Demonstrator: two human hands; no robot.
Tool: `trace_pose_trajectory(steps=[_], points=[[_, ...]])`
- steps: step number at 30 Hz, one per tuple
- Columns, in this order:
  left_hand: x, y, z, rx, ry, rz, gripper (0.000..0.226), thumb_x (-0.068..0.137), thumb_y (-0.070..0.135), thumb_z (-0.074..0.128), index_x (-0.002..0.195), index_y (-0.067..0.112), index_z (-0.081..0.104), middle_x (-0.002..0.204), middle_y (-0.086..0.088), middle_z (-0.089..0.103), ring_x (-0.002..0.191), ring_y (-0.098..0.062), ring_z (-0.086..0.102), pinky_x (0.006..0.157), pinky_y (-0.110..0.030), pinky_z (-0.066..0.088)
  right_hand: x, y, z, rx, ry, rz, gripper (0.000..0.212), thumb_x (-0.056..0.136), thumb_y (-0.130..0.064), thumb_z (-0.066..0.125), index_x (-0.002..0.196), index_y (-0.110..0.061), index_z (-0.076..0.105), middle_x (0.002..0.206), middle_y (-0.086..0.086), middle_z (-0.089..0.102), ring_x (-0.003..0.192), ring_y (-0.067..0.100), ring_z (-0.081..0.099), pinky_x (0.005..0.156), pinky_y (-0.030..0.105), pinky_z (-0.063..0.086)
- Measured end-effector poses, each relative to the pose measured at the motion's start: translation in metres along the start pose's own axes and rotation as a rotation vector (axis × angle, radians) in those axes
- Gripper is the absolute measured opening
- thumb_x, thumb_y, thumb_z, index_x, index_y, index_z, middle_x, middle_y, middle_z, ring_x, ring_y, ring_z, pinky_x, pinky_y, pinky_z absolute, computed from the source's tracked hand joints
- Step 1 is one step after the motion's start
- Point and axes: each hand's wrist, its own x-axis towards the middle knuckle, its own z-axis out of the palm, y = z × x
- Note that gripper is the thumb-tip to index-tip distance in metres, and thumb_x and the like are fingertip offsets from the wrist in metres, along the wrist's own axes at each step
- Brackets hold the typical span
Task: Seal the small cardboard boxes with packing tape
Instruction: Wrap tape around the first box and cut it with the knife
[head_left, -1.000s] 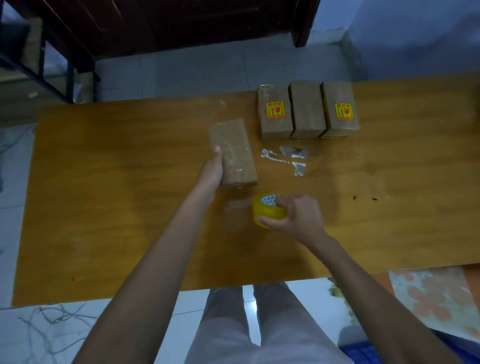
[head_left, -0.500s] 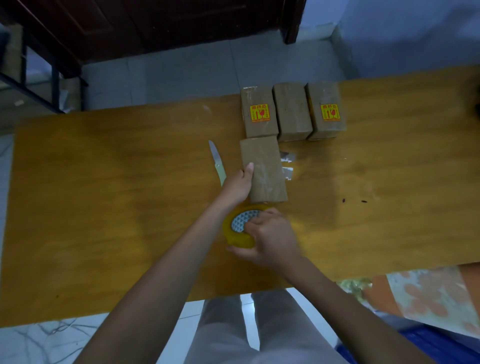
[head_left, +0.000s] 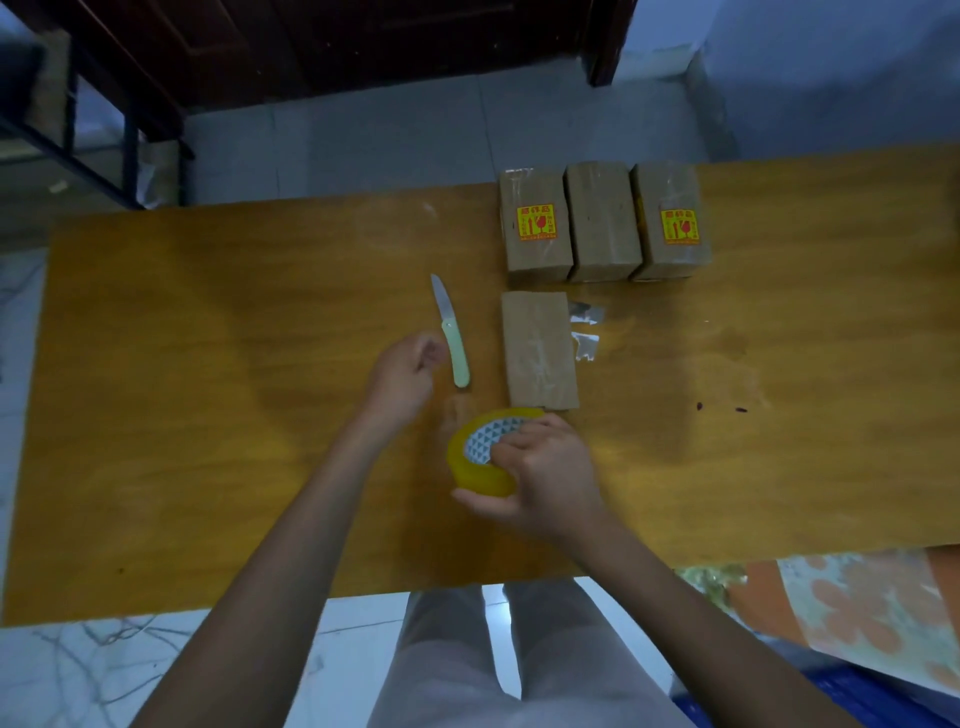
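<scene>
Dim room, yellow wooden bench (head_left: 208, 415). Right grip (head_left: 545, 467) was wrapped round the packing tape roll (head_left: 480, 460); left grip (head_left: 402, 371) loosely curled, empty, beside the folding knife (head_left: 454, 343). Unsealed small cardboard box (head_left: 537, 348) lay just beyond the roll, probably light and stiff, best held by its long sides.

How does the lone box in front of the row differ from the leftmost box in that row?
The lone box shows no sticker; the leftmost row box carries a yellow-and-red label. The lone box lies apart, nearer the tape roll; the leftmost row box sits against its neighbour. Both are small brown cardboard boxes, lying lengthwise.
</scene>
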Motion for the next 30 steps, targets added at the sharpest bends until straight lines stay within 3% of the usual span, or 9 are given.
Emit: trace_pose_trajectory(steps=[2, 5, 10, 13, 16, 22, 25, 28, 30], points=[[-0.019, -0.024, -0.003, -0.028, -0.173, 0.044, 0.057, 0.067, -0.025, 0.038, 0.113, -0.002, 0.062, 0.113, -0.015, 0.061, 0.112, -0.034, 0.058, 0.084, -0.032, 0.045, -0.003, 0.006, -0.006, 0.015, -0.002, 0.033, 0.049, 0.071, -0.064, 0.071, 0.062, -0.016, 0.068, 0.060, -0.003, 0.065, 0.059, 0.014, 0.061, 0.072, 0.029, 0.048], [-0.030, -0.034, 0.013, 0.003, -0.324, 0.162, 0.069, 0.059, -0.028, 0.041, 0.120, -0.002, 0.061, 0.126, -0.017, 0.056, 0.120, -0.032, 0.053, 0.101, -0.042, 0.045, -0.007, 0.009, -0.012, 0.030, -0.004, 0.039, 0.049, 0.072, -0.064, 0.072, 0.064, -0.016, 0.070, 0.062, -0.004, 0.066, 0.061, 0.013, 0.061, 0.072, 0.027, 0.044], [-0.026, -0.029, 0.031, 0.361, -0.231, 0.484, 0.043, 0.075, 0.001, 0.060, 0.115, 0.014, 0.068, 0.122, -0.004, 0.063, 0.116, -0.027, 0.049, 0.093, -0.037, 0.039, -0.011, -0.001, -0.020, 0.088, 0.063, 0.002, 0.046, 0.072, -0.063, 0.072, 0.064, -0.018, 0.067, 0.062, -0.005, 0.064, 0.060, 0.009, 0.057, 0.069, 0.024, 0.040], [-0.024, -0.031, 0.024, 0.522, -0.177, 0.438, 0.027, 0.080, 0.003, 0.059, 0.101, 0.018, 0.067, 0.116, 0.002, 0.062, 0.117, -0.023, 0.048, 0.090, -0.035, 0.035, -0.011, -0.006, -0.025, 0.079, 0.075, -0.023, 0.048, 0.074, -0.063, 0.071, 0.060, -0.018, 0.062, 0.058, -0.005, 0.059, 0.056, 0.010, 0.053, 0.067, 0.024, 0.040], [-0.019, -0.036, 0.013, 0.515, -0.181, 0.414, 0.020, 0.080, -0.002, 0.062, 0.092, 0.014, 0.065, 0.106, -0.001, 0.062, 0.108, -0.024, 0.051, 0.082, -0.032, 0.033, -0.011, -0.007, -0.029, 0.072, 0.050, -0.022, 0.051, 0.075, -0.064, 0.068, 0.060, -0.015, 0.063, 0.058, -0.003, 0.060, 0.056, 0.013, 0.055, 0.066, 0.029, 0.046], [-0.011, -0.032, -0.004, 0.542, -0.266, 0.468, 0.017, 0.084, -0.003, 0.060, 0.086, 0.012, 0.067, 0.099, -0.001, 0.065, 0.102, -0.022, 0.056, 0.086, -0.038, 0.041, -0.005, -0.002, -0.049, 0.087, 0.035, -0.025, 0.047, 0.072, -0.061, 0.072, 0.058, -0.018, 0.058, 0.057, -0.007, 0.057, 0.055, 0.009, 0.053, 0.059, 0.028, 0.045], [-0.015, -0.035, -0.020, 0.490, -0.372, 0.439, 0.016, 0.084, -0.003, 0.060, 0.086, 0.012, 0.065, 0.094, 0.000, 0.064, 0.099, -0.021, 0.053, 0.089, -0.039, 0.041, 0.000, 0.004, -0.068, 0.158, 0.047, -0.008, 0.044, 0.071, -0.059, 0.075, 0.059, -0.026, 0.048, 0.056, -0.019, 0.043, 0.052, -0.002, 0.042, 0.054, 0.020, 0.034], [-0.023, -0.027, -0.037, 0.216, -0.587, 0.317, 0.015, 0.084, -0.007, 0.061, 0.090, 0.006, 0.063, 0.093, -0.007, 0.066, 0.089, -0.020, 0.060, 0.086, -0.043, 0.049, 0.002, 0.019, -0.091, 0.349, 0.043, 0.050, 0.038, 0.075, -0.058, 0.073, 0.059, -0.029, 0.055, 0.054, -0.016, 0.050, 0.049, 0.000, 0.049, 0.047, 0.016, 0.034], [-0.025, -0.013, -0.046, 0.123, -0.724, 0.223, 0.020, 0.085, -0.003, 0.066, 0.095, 0.014, 0.061, 0.099, -0.005, 0.067, 0.084, -0.014, 0.064, 0.080, -0.037, 0.054, 0.002, 0.034, -0.107, 0.474, 0.005, 0.120, 0.035, 0.075, -0.055, 0.075, 0.058, -0.034, 0.054, 0.052, -0.014, 0.048, 0.045, -0.001, 0.045, 0.044, 0.014, 0.029]])
